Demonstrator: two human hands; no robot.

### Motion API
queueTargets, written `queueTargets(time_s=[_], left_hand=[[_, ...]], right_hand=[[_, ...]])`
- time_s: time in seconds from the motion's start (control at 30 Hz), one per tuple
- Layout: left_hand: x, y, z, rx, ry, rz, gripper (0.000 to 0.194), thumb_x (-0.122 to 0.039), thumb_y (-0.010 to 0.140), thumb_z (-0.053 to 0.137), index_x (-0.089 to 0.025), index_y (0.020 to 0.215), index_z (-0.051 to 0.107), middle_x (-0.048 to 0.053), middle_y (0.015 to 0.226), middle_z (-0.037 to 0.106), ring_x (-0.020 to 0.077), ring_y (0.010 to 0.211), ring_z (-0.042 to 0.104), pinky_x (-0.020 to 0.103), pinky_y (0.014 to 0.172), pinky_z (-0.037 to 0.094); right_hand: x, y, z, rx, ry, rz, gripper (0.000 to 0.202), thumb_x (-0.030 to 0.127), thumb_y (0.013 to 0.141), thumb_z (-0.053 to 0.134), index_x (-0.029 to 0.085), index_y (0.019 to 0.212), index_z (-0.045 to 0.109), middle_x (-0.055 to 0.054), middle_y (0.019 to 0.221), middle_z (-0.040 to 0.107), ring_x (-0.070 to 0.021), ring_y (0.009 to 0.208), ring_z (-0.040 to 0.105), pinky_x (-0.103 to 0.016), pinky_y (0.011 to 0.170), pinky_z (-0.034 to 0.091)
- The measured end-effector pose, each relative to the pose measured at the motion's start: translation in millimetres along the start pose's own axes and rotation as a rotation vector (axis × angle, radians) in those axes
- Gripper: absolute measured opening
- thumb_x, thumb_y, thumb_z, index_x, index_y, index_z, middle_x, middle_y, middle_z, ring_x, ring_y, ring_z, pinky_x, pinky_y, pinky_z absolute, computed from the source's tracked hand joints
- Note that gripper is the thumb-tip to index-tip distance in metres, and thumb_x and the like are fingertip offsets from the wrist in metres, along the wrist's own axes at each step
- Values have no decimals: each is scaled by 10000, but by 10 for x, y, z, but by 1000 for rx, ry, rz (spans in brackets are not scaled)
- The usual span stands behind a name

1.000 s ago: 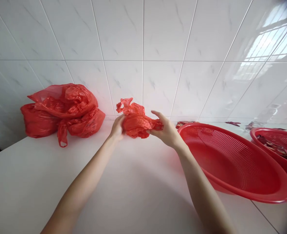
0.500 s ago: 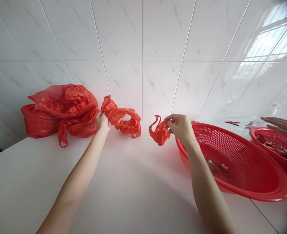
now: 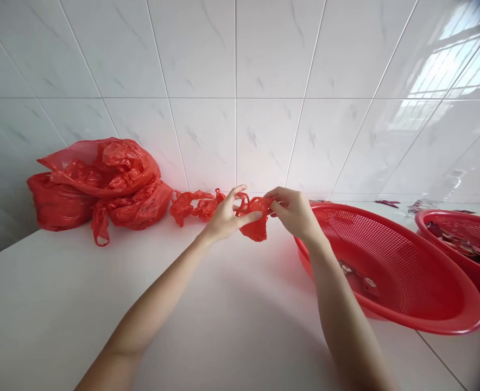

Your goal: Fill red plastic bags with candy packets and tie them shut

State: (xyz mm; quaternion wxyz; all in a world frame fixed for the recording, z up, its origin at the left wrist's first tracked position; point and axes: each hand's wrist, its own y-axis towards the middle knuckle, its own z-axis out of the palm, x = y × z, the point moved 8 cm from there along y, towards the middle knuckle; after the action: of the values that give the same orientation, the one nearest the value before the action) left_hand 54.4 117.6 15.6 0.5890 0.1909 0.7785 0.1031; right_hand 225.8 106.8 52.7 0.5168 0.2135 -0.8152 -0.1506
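Between my hands hangs a small red plastic bag [image 3: 255,225], above the white table. My right hand [image 3: 289,209] pinches its right edge. My left hand [image 3: 226,214] is at the bag's left side, thumb and fingers spread around its handle loops, and whether it touches them is unclear. Behind and left of my left hand, another crumpled red bag [image 3: 187,206] lies near the wall. Farther left sits a large heap of red plastic bags [image 3: 113,182], with one handle loop hanging at its front.
On the right stands a large red perforated basket [image 3: 419,271] with a few small items at its bottom. Beyond it, a second red basket [image 3: 427,217] holds several small packets. A white tiled wall [image 3: 268,49] rises behind the white table [image 3: 207,326].
My left hand has let go of the crumpled bag, which now lies lower by the wall, and moved right to the small bag. The other person's hand has left the view.
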Motion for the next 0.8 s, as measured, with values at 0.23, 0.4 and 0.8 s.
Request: queueTargets(time_s=[0.23, 0.4, 0.8], left_hand=[[125, -58, -60, -19, 23, 0, 584, -233, 752, 736, -288, 1308, 564, 94, 1255, 603, 119, 767, 610, 259, 679, 528], [82, -123, -281, 89, 216, 90, 241, -227, 754, 690, -250, 991, 726, 66, 1141, 664, 192, 907, 623, 313, 808, 515], [378, -155, -688, -10, 487, -94, 524, 1, 568, 605, -282, 971, 784, 80, 1022, 716, 343, 1143, 591, 362, 859, 470]], right_hand=[[34, -29, -159, -13, 49, -11, 328, 143, 805, 457, 171, 983, 731, -44, 796, 722, -169, 716, 690, -303, 696, 547], [-99, -35, -465, -181, -139, 65, 328, 124, 780, 441, 176, 891, 745, -52, 739, 699, -181, 684, 672, -304, 650, 522], [-61, -131, -421, 8, -605, 127, 326, 103, 784, 496, 199, 931, 770, -88, 928, 738, -259, 879, 641, -354, 722, 473]])
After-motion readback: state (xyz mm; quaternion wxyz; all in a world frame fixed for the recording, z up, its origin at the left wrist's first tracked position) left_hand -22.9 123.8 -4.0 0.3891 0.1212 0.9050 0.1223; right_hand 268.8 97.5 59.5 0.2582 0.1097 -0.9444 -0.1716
